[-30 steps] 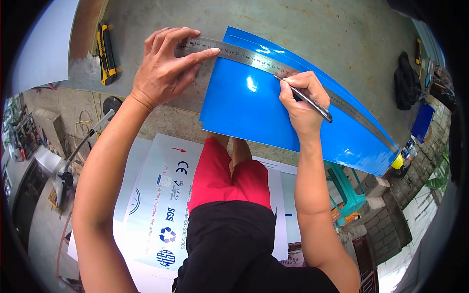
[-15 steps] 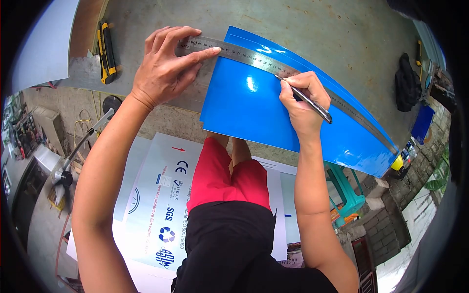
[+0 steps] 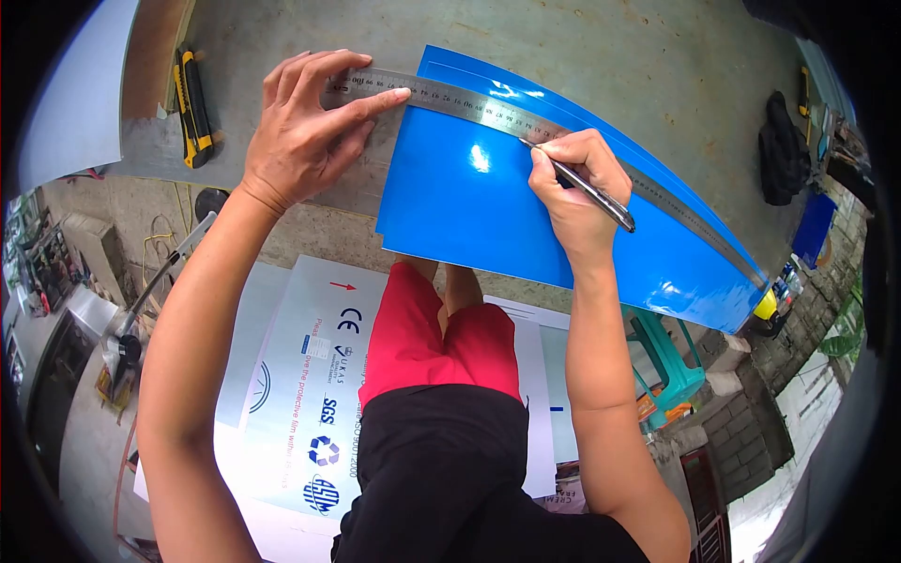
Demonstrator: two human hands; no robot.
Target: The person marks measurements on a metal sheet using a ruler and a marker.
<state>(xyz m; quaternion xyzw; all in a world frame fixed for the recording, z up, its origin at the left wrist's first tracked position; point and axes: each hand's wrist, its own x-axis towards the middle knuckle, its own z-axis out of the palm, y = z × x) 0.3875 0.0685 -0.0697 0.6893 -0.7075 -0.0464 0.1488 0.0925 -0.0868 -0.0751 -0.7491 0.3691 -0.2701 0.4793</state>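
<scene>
A long steel ruler point(image 3: 460, 103) lies across a glossy blue sheet point(image 3: 460, 202), near its far edge. My left hand point(image 3: 305, 127) is at the ruler's left end, fingers spread, the index fingertip pressing on the metal. My right hand point(image 3: 587, 192) is closed around a dark pen point(image 3: 593, 195). The pen's tip meets the blue surface right beside the ruler's near edge. A second blue sheet seems to lie underneath, its edges peeking out at the far and left sides.
A yellow and black utility knife point(image 3: 192, 108) lies on the grey metal table point(image 3: 291, 28) left of my left hand. White printed panels point(image 3: 282, 375) lean or lie below the table. A green plastic stool point(image 3: 668, 361) stands at right. A dark glove-like item point(image 3: 782, 150) rests on the right.
The view has shifted slightly, moving the sheet, ruler and knife a little leftward in it. Both hands keep nearly the same places along the ruler, and the pen tip stays at its edge.
</scene>
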